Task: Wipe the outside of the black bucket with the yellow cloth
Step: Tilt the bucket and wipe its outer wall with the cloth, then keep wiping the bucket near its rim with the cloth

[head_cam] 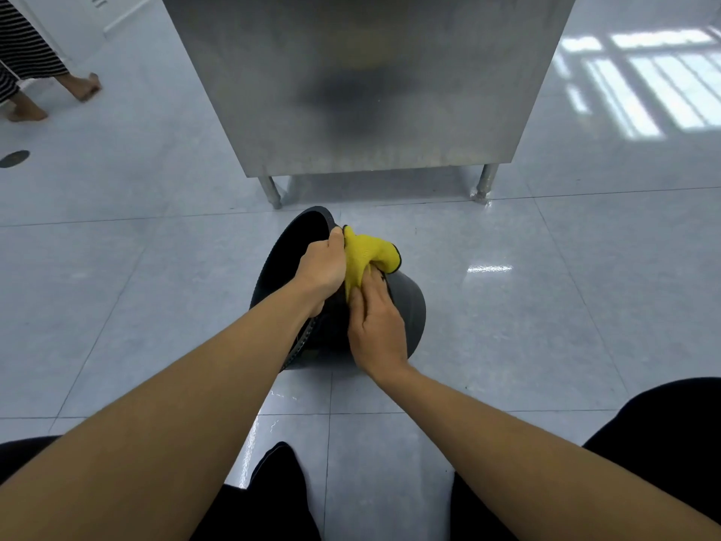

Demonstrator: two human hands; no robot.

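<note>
The black bucket (409, 306) lies tipped on its side on the tiled floor, its open mouth facing left and its base to the right. My left hand (322, 267) grips the top of the rim and also touches the yellow cloth (370, 253). My right hand (376, 326) presses the lower end of the cloth against the bucket's outer wall. The cloth bunches up between both hands on top of the bucket. Part of the bucket's wall is hidden behind my hands.
A stainless steel cabinet (366, 83) on short legs stands just behind the bucket. Another person's bare feet (50, 97) are at the far left. A round floor drain (14, 158) is at the left edge. My dark-clothed knees (663, 443) frame the bottom.
</note>
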